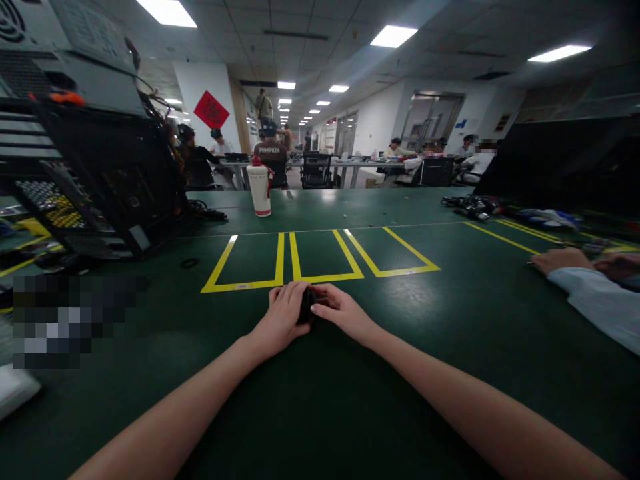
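Observation:
A small black object [307,308] sits between my hands at the middle of the green table; fingers cover most of it, so its kind cannot be made out. My left hand [286,308] wraps over its left side, closed, with the thumb near the tabletop. From the right, my right hand [342,309] curls its fingers round the far side and presses its thumb against the near side. Just beyond both hands lie three outlines of yellow tape, and the middle outline [330,277] is closest to the fingers.
An opened computer case [100,180] stands on the left, near a black ring [189,263]. Behind the tape is a white tumbler [259,190] with a red lid. Black cables [467,205] lie at the right. Another person's hand [563,261] and light sleeve reach in there.

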`<state>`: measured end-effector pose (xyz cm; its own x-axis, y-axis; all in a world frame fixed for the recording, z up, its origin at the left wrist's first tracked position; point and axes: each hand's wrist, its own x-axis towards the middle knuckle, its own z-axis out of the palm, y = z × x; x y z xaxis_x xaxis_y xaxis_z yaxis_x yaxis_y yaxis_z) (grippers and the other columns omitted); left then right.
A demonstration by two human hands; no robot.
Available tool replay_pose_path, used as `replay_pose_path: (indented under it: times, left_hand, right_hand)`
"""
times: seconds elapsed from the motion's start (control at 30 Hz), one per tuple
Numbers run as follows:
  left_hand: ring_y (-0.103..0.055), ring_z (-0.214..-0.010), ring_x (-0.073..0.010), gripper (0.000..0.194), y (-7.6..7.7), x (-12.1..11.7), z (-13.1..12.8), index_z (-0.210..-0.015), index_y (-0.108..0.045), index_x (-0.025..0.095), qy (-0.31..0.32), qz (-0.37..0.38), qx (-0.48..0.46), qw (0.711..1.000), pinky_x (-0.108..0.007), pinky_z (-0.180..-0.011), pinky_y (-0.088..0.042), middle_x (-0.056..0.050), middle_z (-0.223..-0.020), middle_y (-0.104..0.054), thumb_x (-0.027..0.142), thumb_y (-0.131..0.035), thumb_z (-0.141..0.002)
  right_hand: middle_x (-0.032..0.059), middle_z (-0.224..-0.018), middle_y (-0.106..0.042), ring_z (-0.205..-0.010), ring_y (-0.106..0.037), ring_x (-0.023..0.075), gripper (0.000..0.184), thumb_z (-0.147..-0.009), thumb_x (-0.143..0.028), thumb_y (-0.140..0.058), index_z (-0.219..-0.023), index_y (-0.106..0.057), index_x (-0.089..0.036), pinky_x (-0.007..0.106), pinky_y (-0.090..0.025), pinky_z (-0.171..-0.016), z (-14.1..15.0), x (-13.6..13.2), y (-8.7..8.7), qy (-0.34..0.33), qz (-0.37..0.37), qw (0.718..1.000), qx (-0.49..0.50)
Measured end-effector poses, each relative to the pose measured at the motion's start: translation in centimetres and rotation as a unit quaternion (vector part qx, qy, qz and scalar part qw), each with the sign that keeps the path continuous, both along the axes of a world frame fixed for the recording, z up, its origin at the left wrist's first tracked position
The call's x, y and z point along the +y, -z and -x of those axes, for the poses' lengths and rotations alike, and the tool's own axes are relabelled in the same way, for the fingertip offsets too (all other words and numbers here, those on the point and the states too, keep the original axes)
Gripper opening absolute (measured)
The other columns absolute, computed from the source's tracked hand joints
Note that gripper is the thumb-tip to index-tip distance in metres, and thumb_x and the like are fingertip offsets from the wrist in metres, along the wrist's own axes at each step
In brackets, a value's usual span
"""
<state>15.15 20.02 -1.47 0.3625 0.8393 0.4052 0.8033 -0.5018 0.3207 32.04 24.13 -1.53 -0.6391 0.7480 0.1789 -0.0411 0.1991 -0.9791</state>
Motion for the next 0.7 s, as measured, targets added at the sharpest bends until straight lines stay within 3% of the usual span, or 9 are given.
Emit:
replay_pose_path:
  times: [0.2, 0.43, 0.7]
  left_hand:
    - [-0.038, -0.111, -0.0243, 0.057, -0.1, -0.03, 0.09, -0.119, -0.027, 0.019, 0.002, 0.006, 0.002, 1.0, -0.042, -0.094, -0.027, -0.009, -0.119, -0.041, 0.016, -0.056, -0.07]
    - [-0.039, -0.11, -0.0243, 0.054, -0.12, -0.04, 0.05, -0.118, -0.028, 0.02, 0.003, 0.004, -0.002, 1.0, -0.043, -0.093, -0.028, -0.009, -0.118, -0.042, 0.019, -0.055, -0.072]
    - [-0.038, -0.112, -0.0247, 0.055, -0.19, -0.09, 0.05, -0.119, -0.028, 0.02, 0.0, 0.007, -0.001, 1.0, -0.043, -0.094, -0.027, -0.008, -0.119, -0.041, 0.018, -0.056, -0.071]
  right_hand:
    - [0.0022, -0.105, -0.052, -0.102, -0.053, 0.0178, 0.035, -0.07, -0.016, -0.061, -0.101, -0.047, -0.022, 0.039, -0.041, -0.091, -0.07, -0.36, 0.0, -0.014, 0.001, 1.0, 0.019]
    - [0.0025, -0.103, -0.053, -0.099, -0.054, 0.0177, 0.026, -0.073, -0.022, -0.059, -0.097, -0.049, -0.021, 0.038, -0.044, -0.088, 0.15, -0.21, 0.11, -0.005, 0.0, 1.0, 0.022]
    - [0.0046, -0.107, -0.052, -0.102, -0.052, 0.0188, 0.032, -0.075, -0.025, -0.057, -0.106, -0.048, -0.021, 0.041, -0.041, -0.091, -0.1, -0.28, -0.17, 0.002, -0.008, 1.0, -0.01]
